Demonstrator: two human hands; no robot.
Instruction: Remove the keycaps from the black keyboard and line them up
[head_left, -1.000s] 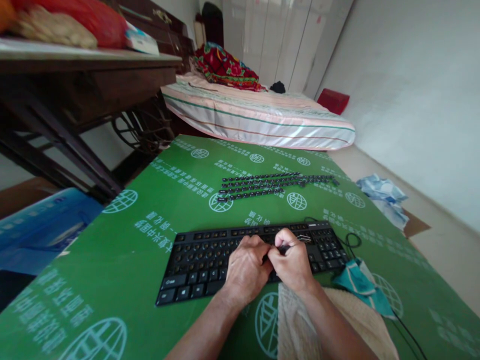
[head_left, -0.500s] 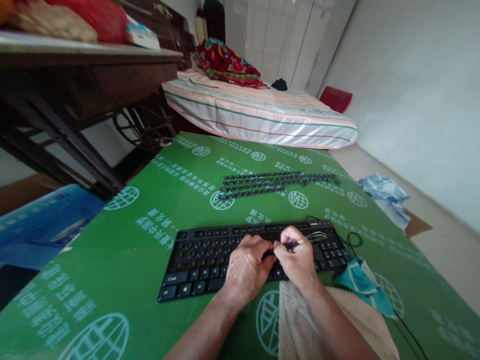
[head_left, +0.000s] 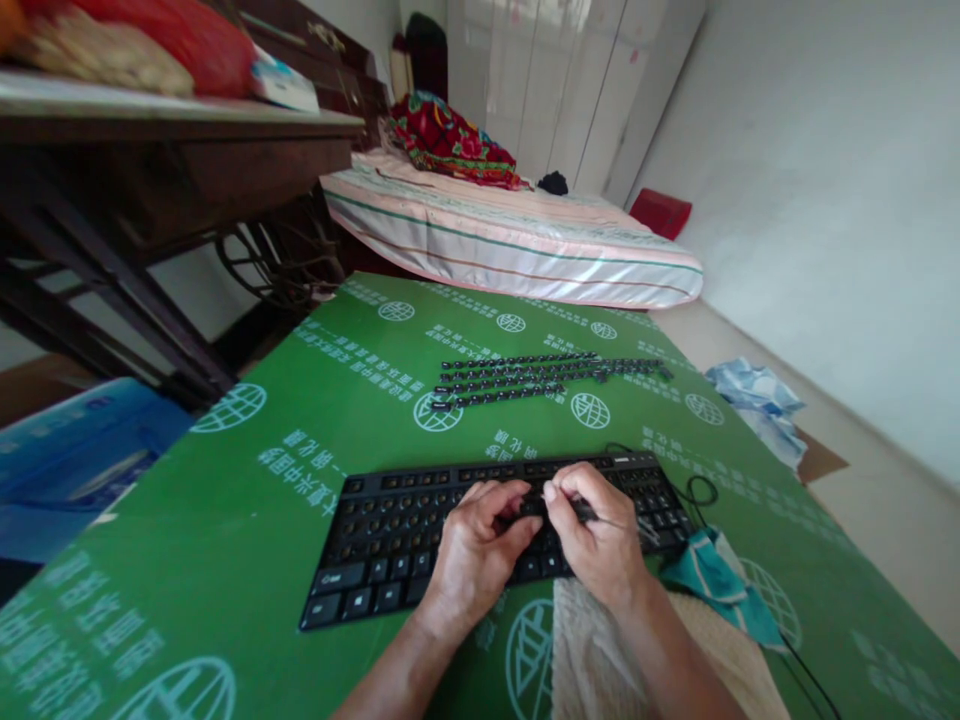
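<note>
Head view: a black computer keyboard (head_left: 412, 530) is lying lengthwise from left to right across a green counter (head_left: 247, 560), its right end angling slightly away and its front edge facing the person. Over its middle, the left hand (head_left: 476, 545) and right hand (head_left: 600, 530) are working close together. The right is pinching a wire-ended tool (head_left: 585, 512) by its dark handle, wires pointing right; the left is curling its fingers, the view not showing whether they are gripping anything. Rows of keycaps (head_left: 502, 377) are resting beyond the keyboard.
</note>
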